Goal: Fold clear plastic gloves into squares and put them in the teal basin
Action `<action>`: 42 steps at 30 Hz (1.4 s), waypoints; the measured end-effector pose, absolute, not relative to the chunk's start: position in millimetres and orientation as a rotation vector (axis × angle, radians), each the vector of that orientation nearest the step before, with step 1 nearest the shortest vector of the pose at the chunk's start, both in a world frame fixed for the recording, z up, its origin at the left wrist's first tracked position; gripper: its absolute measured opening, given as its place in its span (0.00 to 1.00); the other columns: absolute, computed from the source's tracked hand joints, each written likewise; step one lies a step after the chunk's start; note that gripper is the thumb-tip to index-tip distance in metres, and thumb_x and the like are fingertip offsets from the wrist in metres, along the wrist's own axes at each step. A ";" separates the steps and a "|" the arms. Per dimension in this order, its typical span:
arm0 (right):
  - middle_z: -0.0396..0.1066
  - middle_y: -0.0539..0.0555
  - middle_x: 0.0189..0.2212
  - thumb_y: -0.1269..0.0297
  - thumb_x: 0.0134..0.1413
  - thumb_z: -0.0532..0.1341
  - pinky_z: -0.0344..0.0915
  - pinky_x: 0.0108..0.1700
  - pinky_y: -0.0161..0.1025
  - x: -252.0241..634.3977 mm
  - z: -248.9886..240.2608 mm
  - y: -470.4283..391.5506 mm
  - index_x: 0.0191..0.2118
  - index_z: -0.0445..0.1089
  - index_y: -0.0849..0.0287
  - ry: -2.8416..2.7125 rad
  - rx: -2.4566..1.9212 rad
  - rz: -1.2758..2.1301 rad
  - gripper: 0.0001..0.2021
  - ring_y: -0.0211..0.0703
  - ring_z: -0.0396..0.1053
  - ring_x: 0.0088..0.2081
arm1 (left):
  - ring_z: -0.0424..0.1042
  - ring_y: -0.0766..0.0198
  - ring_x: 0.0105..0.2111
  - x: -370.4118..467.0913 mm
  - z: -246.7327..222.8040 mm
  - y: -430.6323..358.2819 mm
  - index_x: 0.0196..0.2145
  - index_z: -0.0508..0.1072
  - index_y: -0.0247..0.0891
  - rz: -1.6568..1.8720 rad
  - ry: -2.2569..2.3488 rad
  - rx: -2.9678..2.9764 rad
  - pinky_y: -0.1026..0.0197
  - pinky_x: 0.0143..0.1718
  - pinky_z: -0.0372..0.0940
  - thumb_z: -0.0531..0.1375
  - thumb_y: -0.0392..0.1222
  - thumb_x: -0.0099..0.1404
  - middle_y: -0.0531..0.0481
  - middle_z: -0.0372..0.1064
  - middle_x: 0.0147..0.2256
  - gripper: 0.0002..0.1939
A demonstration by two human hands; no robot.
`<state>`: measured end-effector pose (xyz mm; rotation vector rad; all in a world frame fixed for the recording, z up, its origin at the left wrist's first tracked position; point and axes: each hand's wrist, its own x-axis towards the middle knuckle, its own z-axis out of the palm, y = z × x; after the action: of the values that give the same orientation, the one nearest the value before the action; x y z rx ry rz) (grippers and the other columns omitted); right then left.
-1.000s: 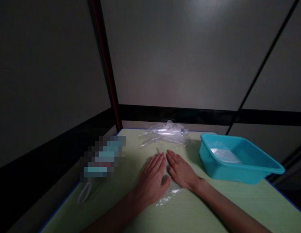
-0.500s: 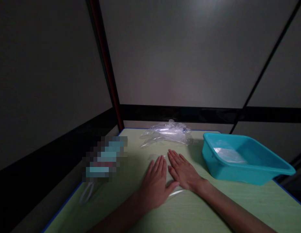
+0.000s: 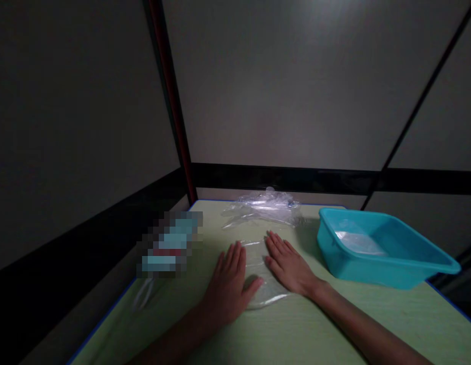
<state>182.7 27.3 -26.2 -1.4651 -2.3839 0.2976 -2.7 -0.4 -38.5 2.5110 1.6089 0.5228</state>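
Note:
A clear plastic bag lies spread on the pale green tabletop, its edges catching the light. Flat on its left part rests my left hand, fingers stretched out and thumb pointing right. My right hand lies palm down along the bag's right side, fingers extended and slightly apart. Neither hand grips anything. Both cover parts of the bag's outline. Farther back on the table is a crumpled pile of clear plastic bags.
A turquoise plastic basin stands on the right of the table, with clear plastic inside. At left lies a pixelated item with a white loop. Wall panels rise behind and to the left.
My left hand has slid left across the bag, away from my right hand, uncovering more plastic between them. My right hand has barely shifted.

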 end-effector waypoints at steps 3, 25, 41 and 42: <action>0.40 0.61 0.59 0.56 0.58 0.42 0.43 0.56 0.45 198.5 -18.5 26.6 0.57 0.47 0.65 -2.194 -1.278 0.491 0.25 0.44 0.39 0.59 | 0.40 0.56 0.58 -6.2 -29.7 6.9 0.56 0.50 0.27 0.867 1.510 2.219 0.49 0.55 0.40 0.45 0.51 0.61 0.39 0.40 0.58 0.30; 0.66 0.51 0.24 0.72 0.57 0.49 0.58 0.28 0.37 233.1 3.5 -23.2 0.28 0.67 0.60 -2.829 -0.804 -0.262 0.11 0.38 0.63 0.28 | 0.59 0.52 0.50 -2.1 -13.3 41.8 0.41 0.70 0.28 0.590 0.608 1.423 0.51 0.52 0.49 0.46 0.66 0.54 0.36 0.63 0.47 0.37; 0.68 0.52 0.29 0.67 0.58 0.48 0.62 0.33 0.37 238.6 14.9 -21.7 0.35 0.68 0.60 -2.772 -0.916 0.038 0.11 0.38 0.65 0.32 | 0.59 0.52 0.50 -2.7 -10.4 41.3 0.41 0.70 0.28 0.590 0.590 1.417 0.52 0.52 0.49 0.48 0.62 0.56 0.36 0.63 0.47 0.33; 0.68 0.52 0.28 0.67 0.58 0.48 0.62 0.31 0.37 236.8 15.3 -22.9 0.34 0.68 0.61 -2.785 -0.925 0.013 0.11 0.39 0.65 0.31 | 0.59 0.52 0.50 -2.7 -10.8 41.9 0.41 0.70 0.28 0.591 0.586 1.416 0.52 0.52 0.49 0.48 0.62 0.56 0.36 0.63 0.47 0.33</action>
<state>236.8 -22.9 15.3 -0.9247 -2.7853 0.0133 -2.7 41.9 -10.8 1.4165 0.5859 0.5908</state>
